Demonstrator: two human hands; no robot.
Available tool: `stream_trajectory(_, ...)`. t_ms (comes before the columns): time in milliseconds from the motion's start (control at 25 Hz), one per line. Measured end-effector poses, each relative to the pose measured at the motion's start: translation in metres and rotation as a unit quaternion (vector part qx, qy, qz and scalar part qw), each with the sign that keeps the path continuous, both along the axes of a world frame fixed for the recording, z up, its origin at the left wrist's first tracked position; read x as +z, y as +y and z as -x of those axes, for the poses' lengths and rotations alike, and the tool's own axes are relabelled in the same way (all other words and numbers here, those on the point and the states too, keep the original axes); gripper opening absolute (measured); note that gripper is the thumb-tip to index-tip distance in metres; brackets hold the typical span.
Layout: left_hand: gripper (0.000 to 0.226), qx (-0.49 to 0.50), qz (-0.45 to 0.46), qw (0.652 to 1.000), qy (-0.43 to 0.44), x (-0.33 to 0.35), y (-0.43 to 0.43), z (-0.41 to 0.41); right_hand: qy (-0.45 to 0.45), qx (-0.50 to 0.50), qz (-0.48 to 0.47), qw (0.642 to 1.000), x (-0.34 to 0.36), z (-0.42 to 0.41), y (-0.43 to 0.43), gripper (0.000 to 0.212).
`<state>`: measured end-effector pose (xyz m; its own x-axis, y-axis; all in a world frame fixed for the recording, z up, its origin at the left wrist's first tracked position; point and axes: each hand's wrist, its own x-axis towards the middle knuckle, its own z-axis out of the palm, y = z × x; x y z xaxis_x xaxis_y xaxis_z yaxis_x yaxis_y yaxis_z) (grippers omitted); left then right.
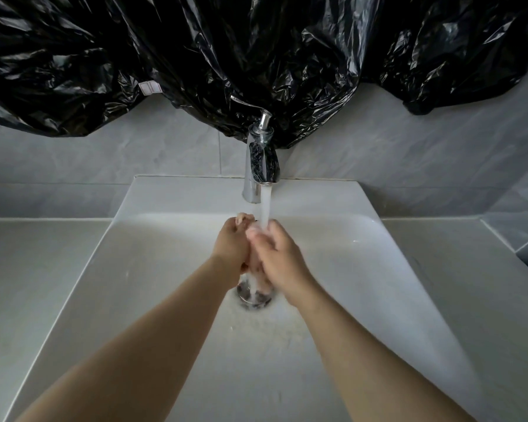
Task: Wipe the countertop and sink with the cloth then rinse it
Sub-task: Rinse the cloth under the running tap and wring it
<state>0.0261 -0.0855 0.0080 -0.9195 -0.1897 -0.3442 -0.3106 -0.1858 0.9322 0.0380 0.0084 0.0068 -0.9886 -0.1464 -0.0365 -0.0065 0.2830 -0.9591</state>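
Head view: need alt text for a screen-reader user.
The left hand and right hand are pressed together under water running from a chrome faucet, above the drain of a white sink. Whether a cloth is between them cannot be told. Black plastic sheeting hangs on the wall behind.

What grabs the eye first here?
Crumpled black plastic sheet draped across the wall at top. Below it, the tap pours water onto the left hand and right hand, pressed together above the drain in the sink; any cloth between them is unclear.
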Motion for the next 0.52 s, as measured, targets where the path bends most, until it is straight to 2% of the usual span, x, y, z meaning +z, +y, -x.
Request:
stream_trajectory(80,0.035,-0.027,-0.106,0.994,-0.004,0.002,0.013,-0.007,0.076,-0.022,-0.103,0.992,0.003,-0.004,-0.012,0.021)
stream_trajectory(160,0.036,-0.061,-0.147,0.986,-0.038,0.006,0.023,-0.015,0.059,-0.066,-0.153,0.984,0.007,0.009,-0.01,0.035)
stream_trajectory(240,0.034,-0.088,-0.121,0.986,-0.068,0.005,0.03,-0.017,-0.008,-0.128,-0.162,0.978,0.01,0.02,-0.002,0.047)
stream_trajectory(320,0.032,-0.068,-0.089,0.991,-0.074,0.007,0.025,-0.015,-0.056,-0.143,-0.148,0.977,0.009,0.012,-0.009,0.042)
stream_trajectory(440,0.037,-0.012,-0.07,0.994,-0.079,-0.003,0.014,-0.011,-0.021,-0.055,-0.166,0.984,0.004,-0.018,-0.025,0.033)
stream_trajectory(480,0.039,-0.026,-0.114,0.99,-0.082,-0.001,0.013,-0.014,-0.015,-0.05,-0.169,0.984,0.004,-0.018,-0.022,0.032)
stream_trajectory(520,0.042,-0.062,-0.071,0.991,-0.093,0.002,0.017,-0.019,-0.019,-0.066,-0.173,0.982,0.003,-0.009,-0.016,0.034)
